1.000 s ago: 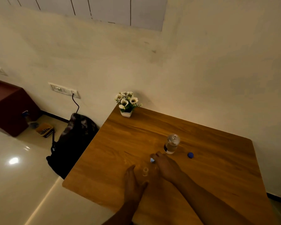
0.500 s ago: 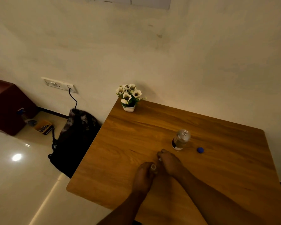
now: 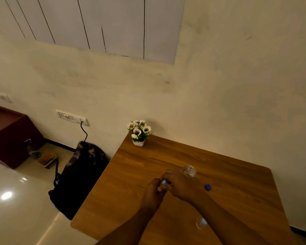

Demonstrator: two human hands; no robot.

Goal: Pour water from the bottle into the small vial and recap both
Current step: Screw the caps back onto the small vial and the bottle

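Forearms reach in from the bottom edge of the head view and meet over the wooden table [image 3: 228, 175]. Near the right forearm a pale glare spot [image 3: 201, 222] sits on the wood. The left hand [image 3: 153, 193] is curled around the small vial [image 3: 160, 188], of which only a sliver of glass shows between the fingers; whether the vial stands on the table or is lifted off it cannot be told. The right hand [image 3: 181, 185] bends over the vial from the right, its fingertips pinching a small pale vial cap [image 3: 164, 182] right at the vial's top; how far the cap is seated cannot be told, as the hands cover it.

Just behind the right hand stands the clear bottle [image 3: 189, 171], upright and uncapped, its open mouth showing. To its right, apart from it and lying on the wood, is the blue bottle cap [image 3: 208, 187].

At the table's far left corner, against the wall, stands a white pot of white flowers [image 3: 139, 132]. Off the table to the left, a dark backpack [image 3: 81, 175] leans on the floor under a wall socket [image 3: 72, 117], with a black cable hanging from the socket to it. Farther left stands a dark red cabinet [image 3: 9, 135], with a yellow tray [image 3: 47, 159] beside it on the floor.
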